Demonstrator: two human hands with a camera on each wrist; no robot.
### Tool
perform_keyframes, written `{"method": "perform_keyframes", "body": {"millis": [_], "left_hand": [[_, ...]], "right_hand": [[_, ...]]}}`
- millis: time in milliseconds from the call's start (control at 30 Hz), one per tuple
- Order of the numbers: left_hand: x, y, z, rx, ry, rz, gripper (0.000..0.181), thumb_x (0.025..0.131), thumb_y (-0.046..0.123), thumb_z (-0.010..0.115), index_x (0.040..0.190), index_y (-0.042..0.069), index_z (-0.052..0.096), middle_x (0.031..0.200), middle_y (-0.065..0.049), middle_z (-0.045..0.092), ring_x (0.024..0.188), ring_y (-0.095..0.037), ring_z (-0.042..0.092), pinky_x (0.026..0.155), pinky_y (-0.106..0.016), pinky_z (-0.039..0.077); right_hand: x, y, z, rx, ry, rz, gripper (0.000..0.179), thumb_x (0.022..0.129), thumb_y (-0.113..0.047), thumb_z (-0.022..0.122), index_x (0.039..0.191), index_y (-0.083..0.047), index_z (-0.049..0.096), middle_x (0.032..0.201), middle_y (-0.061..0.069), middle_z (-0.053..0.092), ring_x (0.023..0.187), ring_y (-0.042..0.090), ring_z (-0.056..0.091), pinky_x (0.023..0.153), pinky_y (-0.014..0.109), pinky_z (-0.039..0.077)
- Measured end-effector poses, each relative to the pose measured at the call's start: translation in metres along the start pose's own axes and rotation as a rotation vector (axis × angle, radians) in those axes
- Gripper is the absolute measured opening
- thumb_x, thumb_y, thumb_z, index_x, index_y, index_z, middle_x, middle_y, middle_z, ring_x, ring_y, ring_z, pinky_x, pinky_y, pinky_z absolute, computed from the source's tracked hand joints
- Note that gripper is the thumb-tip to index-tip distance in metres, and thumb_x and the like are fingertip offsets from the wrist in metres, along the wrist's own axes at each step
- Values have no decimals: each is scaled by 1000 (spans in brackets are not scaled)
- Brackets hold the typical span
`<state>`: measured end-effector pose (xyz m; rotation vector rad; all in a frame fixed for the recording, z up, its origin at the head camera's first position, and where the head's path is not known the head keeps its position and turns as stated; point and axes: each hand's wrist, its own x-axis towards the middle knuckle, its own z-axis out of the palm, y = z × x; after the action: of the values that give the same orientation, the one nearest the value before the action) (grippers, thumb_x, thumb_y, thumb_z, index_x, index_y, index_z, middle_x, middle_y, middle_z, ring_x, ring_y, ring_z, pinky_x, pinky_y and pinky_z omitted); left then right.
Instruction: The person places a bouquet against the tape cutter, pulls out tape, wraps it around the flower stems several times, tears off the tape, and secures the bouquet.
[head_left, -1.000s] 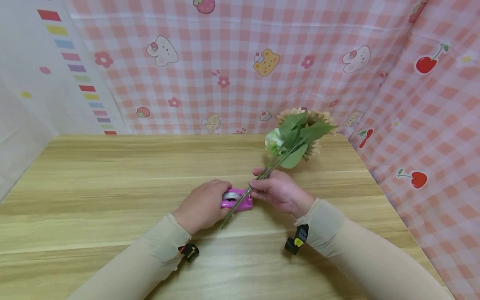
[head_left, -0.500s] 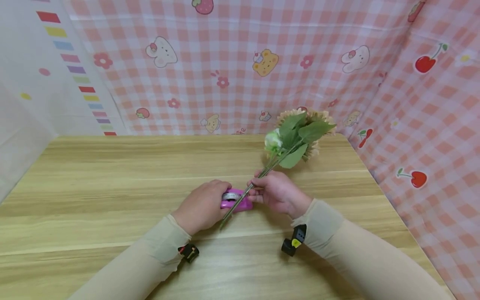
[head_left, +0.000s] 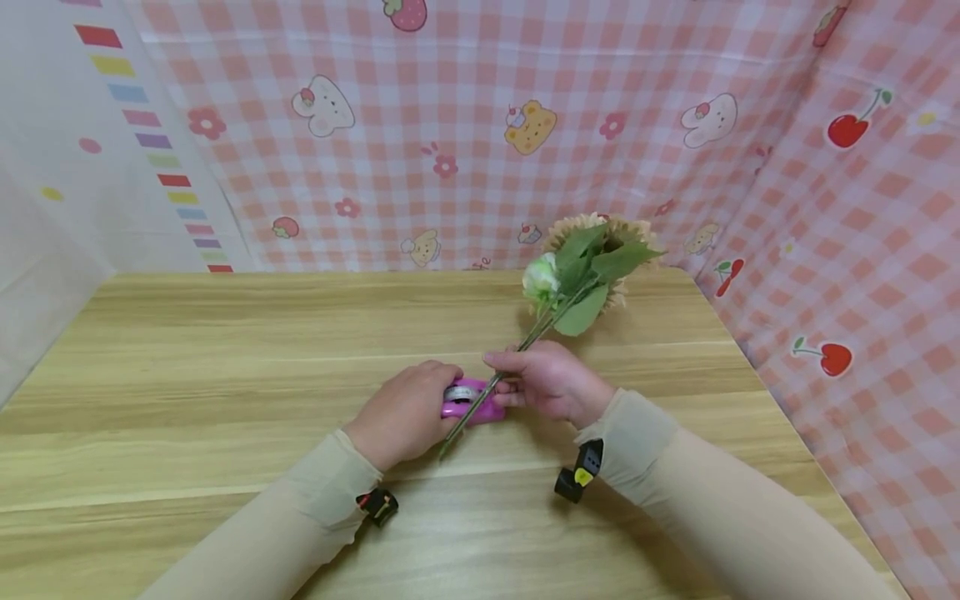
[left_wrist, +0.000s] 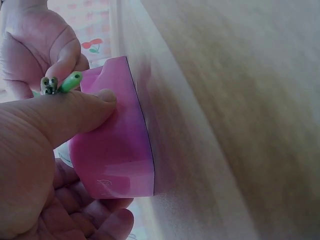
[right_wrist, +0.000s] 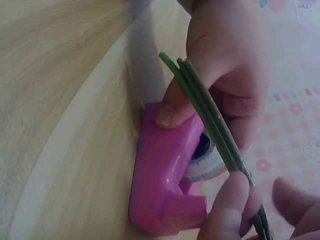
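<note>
My left hand (head_left: 408, 412) grips a pink tape dispenser (left_wrist: 117, 145) that stands on the wooden table, thumb on one side and fingers on the other. A roll of clear tape (right_wrist: 205, 167) sits in the dispenser. My right hand (head_left: 558, 383) holds a small bunch of artificial flowers (head_left: 573, 275) by the stems (right_wrist: 212, 115), its thumb stretched out. The stems slant across above the dispenser, their cut ends near my left thumb. Pale beige blooms, a whitish-green flower (head_left: 542, 279) and green leaves (head_left: 579, 312) point to the far right.
The wooden table (head_left: 225, 358) has light grain. Pink checked cloth (head_left: 450, 100) with cartoon prints hangs along the back, and more checked cloth (head_left: 885, 250) runs down the right side. White cloth (head_left: 52, 233) hangs at the left.
My right hand has shifted slightly left, and its thumb has straightened. The flower heads have moved a little left with it. My left hand and the tape dispenser have stayed in place.
</note>
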<state>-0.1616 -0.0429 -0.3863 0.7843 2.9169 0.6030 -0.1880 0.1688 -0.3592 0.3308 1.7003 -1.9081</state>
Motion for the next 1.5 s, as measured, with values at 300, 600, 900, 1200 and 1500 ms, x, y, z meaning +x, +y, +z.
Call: {"method": "perform_keyframes", "body": {"millis": [300,600,900,1200,1500], "left_hand": [[-1,0,0,-4,8,13,54,94,32,80,136,2,63,133,-13,70,122,-29,67,108,-44,55],[-1,-1,-1,-13,3,9,56,94,33,81,137,2,63,134,-13,69,121,-28,67,108,-43,56],[0,-1,0,-7,1,3,58,93,35,82,138,2,63,134,-13,69,123,-29,67,109,-44,55],[-1,-2,0,-11,0,0,59,93,37,81,138,3,63,134,-13,69,122,-29,67,108,-44,55],[-1,-2,-1,-19,-12,-5,57,93,35,81,138,4,63,134,-13,69,123,-29,67,109,-44,55]], "right_hand": [[2,1,3,-16,21,-42,34,99,4,61,77,-15,42,65,0,60,57,10,62,61,25,62],[1,1,4,-37,53,-59,29,98,6,60,84,-13,44,69,3,63,61,12,63,65,26,64],[-1,2,1,-42,61,-72,19,99,8,57,94,-7,47,74,5,67,63,14,66,69,26,64],[-1,5,-1,-28,16,-124,19,101,8,55,96,-8,44,76,1,66,63,12,63,71,25,62],[0,9,-7,11,-3,-137,20,101,9,52,99,-7,40,82,3,64,67,14,61,69,24,58]]}}
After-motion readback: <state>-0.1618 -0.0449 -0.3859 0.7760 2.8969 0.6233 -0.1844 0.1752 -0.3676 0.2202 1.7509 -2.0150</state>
